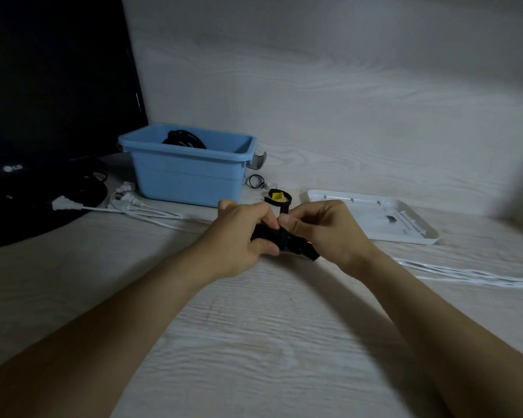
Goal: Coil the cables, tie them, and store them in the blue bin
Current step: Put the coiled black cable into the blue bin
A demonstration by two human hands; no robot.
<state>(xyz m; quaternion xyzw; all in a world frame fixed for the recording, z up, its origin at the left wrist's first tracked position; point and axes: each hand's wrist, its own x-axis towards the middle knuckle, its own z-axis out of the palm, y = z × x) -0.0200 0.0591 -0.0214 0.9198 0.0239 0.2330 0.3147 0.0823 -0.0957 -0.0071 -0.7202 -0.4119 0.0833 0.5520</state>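
A bundled black cable (287,241) sits between both hands above the pale wooden table. My left hand (239,233) grips its left end, fingers curled round it. My right hand (323,230) pinches a black strap that runs up from the bundle to a roll of black tie tape (280,198) with a yellow core. Behind them stands the blue bin (191,173), with a black coiled cable (184,139) inside it. Much of the bundle is hidden by my fingers.
White cables with plugs (127,203) lie left of the bin, and more white cable (465,274) trails off to the right. A white lid (372,218) lies at right. A black monitor (43,116) stands at the left, and a small black ring (255,181) lies by the bin.
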